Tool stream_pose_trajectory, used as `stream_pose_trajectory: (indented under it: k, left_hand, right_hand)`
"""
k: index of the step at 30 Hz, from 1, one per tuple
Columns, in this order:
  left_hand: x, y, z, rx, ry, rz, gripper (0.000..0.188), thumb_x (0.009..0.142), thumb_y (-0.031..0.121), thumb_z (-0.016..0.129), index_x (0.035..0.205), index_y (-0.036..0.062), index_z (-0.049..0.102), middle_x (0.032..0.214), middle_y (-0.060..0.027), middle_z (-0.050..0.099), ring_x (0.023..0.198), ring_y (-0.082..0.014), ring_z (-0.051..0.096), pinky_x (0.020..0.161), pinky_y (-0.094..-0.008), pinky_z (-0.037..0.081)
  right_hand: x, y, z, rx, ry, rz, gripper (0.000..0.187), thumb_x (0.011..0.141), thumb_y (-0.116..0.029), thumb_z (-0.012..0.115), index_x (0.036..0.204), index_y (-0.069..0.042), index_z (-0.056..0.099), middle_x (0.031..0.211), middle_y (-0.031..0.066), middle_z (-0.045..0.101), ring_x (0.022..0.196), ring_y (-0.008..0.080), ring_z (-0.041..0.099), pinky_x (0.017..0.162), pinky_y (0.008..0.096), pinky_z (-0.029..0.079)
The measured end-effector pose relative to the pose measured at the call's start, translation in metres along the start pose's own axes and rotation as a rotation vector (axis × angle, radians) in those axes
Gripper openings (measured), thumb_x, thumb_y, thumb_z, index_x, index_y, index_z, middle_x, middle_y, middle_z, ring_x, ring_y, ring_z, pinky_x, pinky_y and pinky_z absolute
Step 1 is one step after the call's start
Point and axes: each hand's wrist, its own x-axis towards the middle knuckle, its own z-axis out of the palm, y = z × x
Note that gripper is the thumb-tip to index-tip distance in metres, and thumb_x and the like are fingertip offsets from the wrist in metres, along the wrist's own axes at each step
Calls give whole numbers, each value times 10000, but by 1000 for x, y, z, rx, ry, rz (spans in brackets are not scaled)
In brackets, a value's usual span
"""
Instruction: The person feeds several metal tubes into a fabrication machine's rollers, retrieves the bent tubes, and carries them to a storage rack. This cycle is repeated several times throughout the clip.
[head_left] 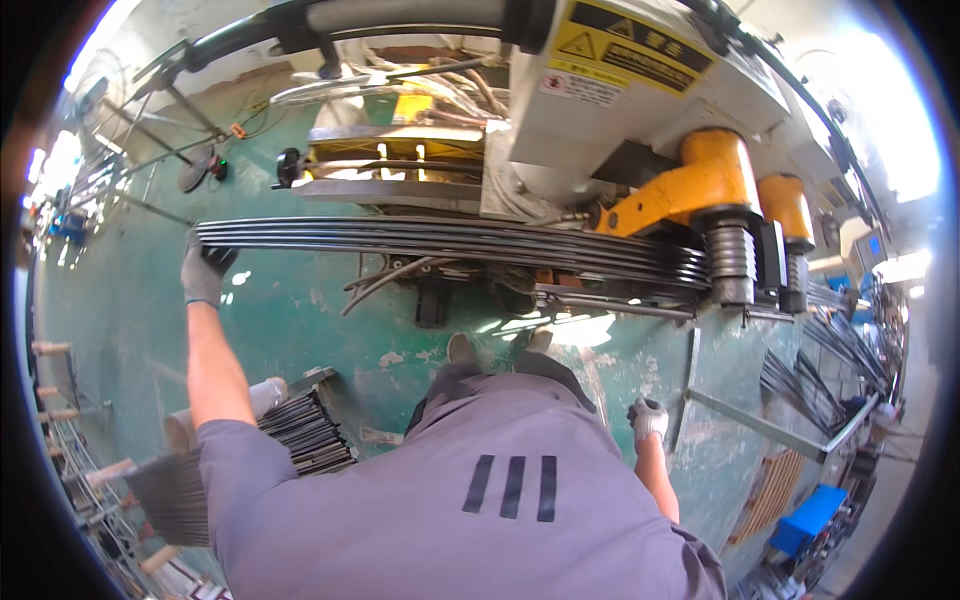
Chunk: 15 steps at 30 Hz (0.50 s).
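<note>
Several long dark metal tubes (pixel 440 240) lie side by side across the front of a machine. My left hand (pixel 205 270), in a grey glove, grips their left ends, with the fingers partly hidden behind them. Their right ends reach the ribbed metal rollers (pixel 732 262) below an orange machine arm (pixel 690 190). My right hand (pixel 648 418), also gloved, hangs low at my right side, away from the tubes. Its fingers are curled in, and nothing shows in them.
A stack of dark tubes (pixel 305 432) lies at the lower left beside a rack with padded rollers (pixel 180 430). More tubes (pixel 805 390) rest on a metal frame (pixel 760 425) at right. A blue box (pixel 808 520) stands at lower right. Cables (pixel 450 85) lie behind the machine.
</note>
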Motion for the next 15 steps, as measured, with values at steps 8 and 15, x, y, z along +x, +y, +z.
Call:
stream_pose_trajectory:
  k: [8, 15]
  left_hand:
    - [-24, -16, 12, -373, 274, 116, 551, 1119, 530, 422, 1385, 56, 512, 1303, -161, 647, 1197, -388, 632, 1053, -565, 540]
    - [-97, -187, 68, -417, 247, -248, 539, 1120, 523, 381, 1142, 55, 647, 1270, -180, 698, 1196, -389, 669, 1037, -577, 552]
  right_hand:
    - [21, 26, -21, -76, -47, 59, 226, 969, -188, 715, 1059, 19, 727, 816, 101, 748, 630, 180, 688, 541, 321, 517]
    - [67, 32, -22, -8, -72, 152, 263, 950, -145, 698, 1089, 76, 725, 841, 122, 754, 653, 183, 670, 618, 332, 540]
